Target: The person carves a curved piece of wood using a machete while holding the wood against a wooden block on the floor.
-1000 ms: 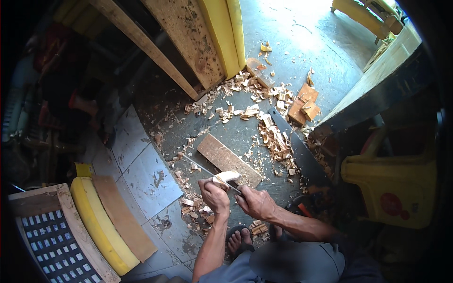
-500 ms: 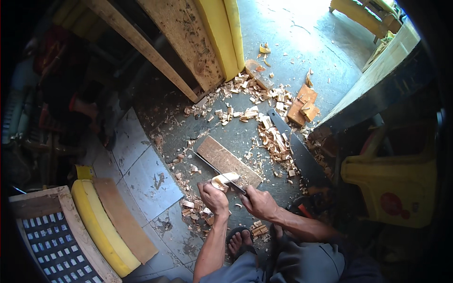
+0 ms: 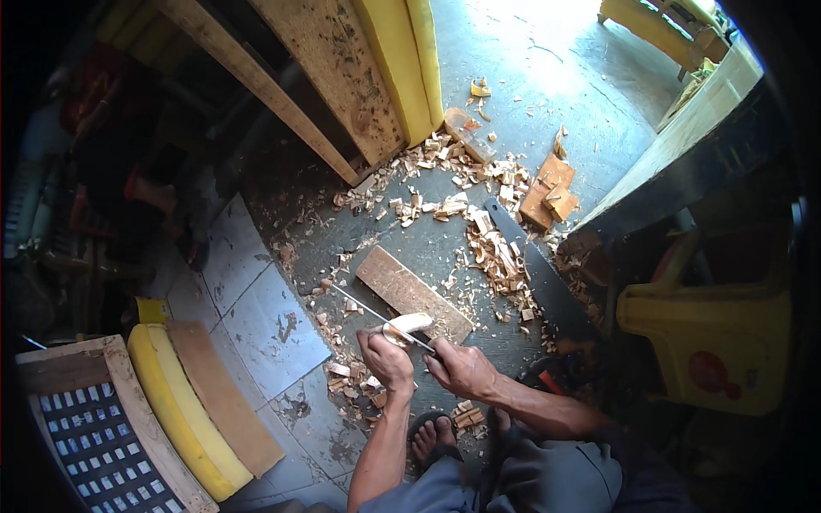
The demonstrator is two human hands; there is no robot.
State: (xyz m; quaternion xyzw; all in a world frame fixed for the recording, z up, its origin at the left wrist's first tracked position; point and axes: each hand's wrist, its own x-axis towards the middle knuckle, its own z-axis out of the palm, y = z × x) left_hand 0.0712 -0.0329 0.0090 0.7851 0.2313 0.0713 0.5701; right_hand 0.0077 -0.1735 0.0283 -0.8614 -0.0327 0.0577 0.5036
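Since the earlier frame my hands have shifted only a little: the pale piece of wood (image 3: pixel 409 325) has come slightly toward me and the blade (image 3: pixel 376 313) now lies more across its top. My left hand (image 3: pixel 386 359) has its grip closed around the near end of that piece of wood, holding it up just above the floor (image 3: pixel 410 244). My right hand (image 3: pixel 462 369) has its grip closed on the handle of the blade, whose thin metal length runs away to the left past the wood, touching it. Below my hands, my foot in a sandal (image 3: pixel 428 438) rests on the floor, with wood chips (image 3: pixel 351 376) lying around it. Just beyond the piece of wood lies a flat brown board (image 3: pixel 410 292), angled on the floor. Further out, a thick scatter of shavings (image 3: pixel 496 252) spreads beside a dark long bar (image 3: pixel 534 265). Beyond that lie orange wood offcuts (image 3: pixel 549 190). To my near left stands a yellow-edged panel (image 3: pixel 175 410) beside grey tiles (image 3: pixel 256 299).
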